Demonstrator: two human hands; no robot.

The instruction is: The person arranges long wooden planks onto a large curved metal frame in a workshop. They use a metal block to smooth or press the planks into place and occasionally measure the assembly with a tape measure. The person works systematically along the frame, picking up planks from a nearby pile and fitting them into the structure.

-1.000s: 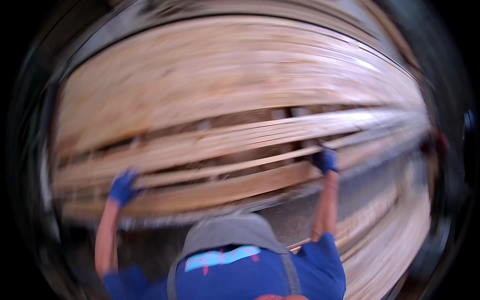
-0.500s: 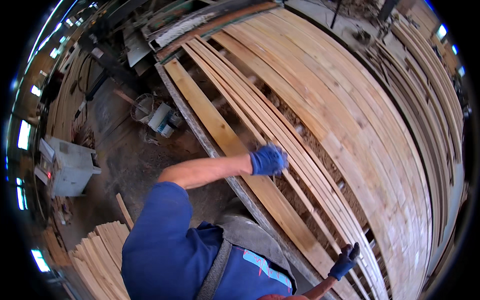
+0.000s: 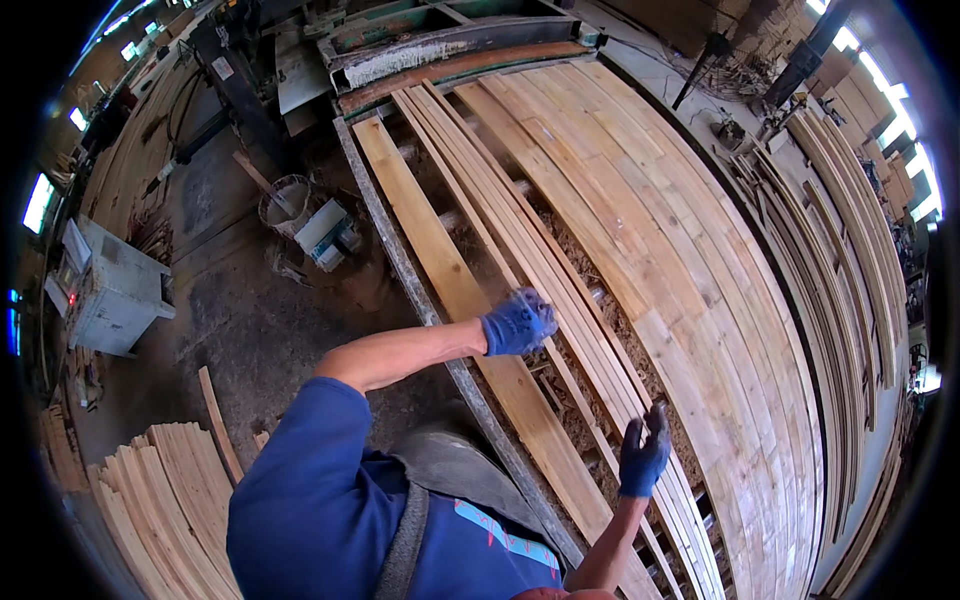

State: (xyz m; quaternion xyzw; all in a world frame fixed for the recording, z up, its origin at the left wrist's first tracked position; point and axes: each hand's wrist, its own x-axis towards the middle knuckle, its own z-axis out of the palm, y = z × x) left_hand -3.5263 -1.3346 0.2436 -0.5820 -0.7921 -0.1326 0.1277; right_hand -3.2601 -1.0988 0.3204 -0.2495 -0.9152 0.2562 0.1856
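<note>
My left hand [image 3: 520,322], in a blue work glove, is closed over a narrow wooden strip [image 3: 575,388] on the long frame. The glove hides the exact grip. My right hand [image 3: 643,452], gloved in blue with dark fingertips, is raised over the strips with its fingers apart and nothing in them. Beside that narrow strip, several thin strips [image 3: 590,350] lie close together lengthwise. A wider board [image 3: 440,260] rests along the frame's near side. Beyond a gap with shavings spreads a broad panel of joined boards [image 3: 690,290].
A metal rail [image 3: 385,215] edges the frame at my side. To the left stand a bucket [image 3: 287,203], a pale machine box [image 3: 118,290] and a stack of boards [image 3: 165,500]. Long strips [image 3: 815,270] are piled beyond the panel. A steel beam [image 3: 460,45] crosses the far end.
My right hand has moved up and away from the near end of the strips, and its fingers now point upward. My left hand stays at about the same spot. The view has shifted slightly.
</note>
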